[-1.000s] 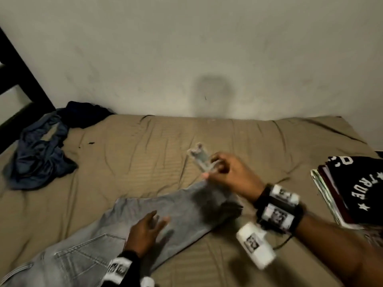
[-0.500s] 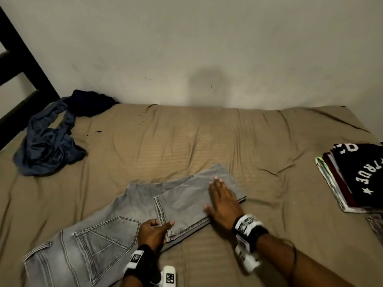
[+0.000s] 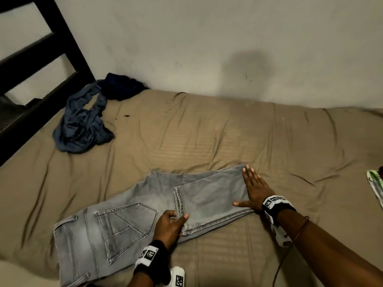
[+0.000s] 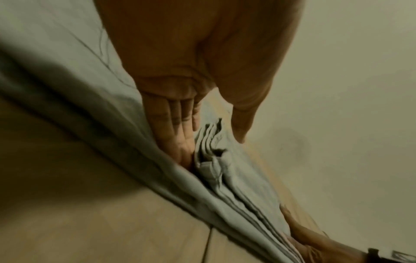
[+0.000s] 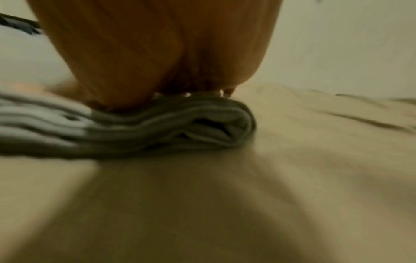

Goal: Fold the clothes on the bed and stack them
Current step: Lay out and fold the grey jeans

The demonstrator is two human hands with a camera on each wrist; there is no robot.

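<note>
Light grey jeans (image 3: 124,220) lie on the tan bed sheet (image 3: 207,131), their legs folded back over the thigh part. My left hand (image 3: 172,222) holds the leg hems at the near edge. In the left wrist view its fingers (image 4: 175,135) are slid under the stacked hems (image 4: 211,142) and the thumb sits above them. My right hand (image 3: 256,188) lies flat, fingers straight, pressing the folded end of the jeans. The right wrist view shows that palm (image 5: 168,71) on top of the layered fold (image 5: 180,124).
A crumpled blue garment (image 3: 83,125) and a dark navy one (image 3: 122,85) lie at the bed's far left by the black bed frame (image 3: 41,69). The edge of a folded stack (image 3: 375,183) shows at the right border. A wall runs along the far side.
My right hand carried the leg ends over, laid them down and now presses flat on the fold. My left hand moved from lying flat on the jeans to holding the hems.
</note>
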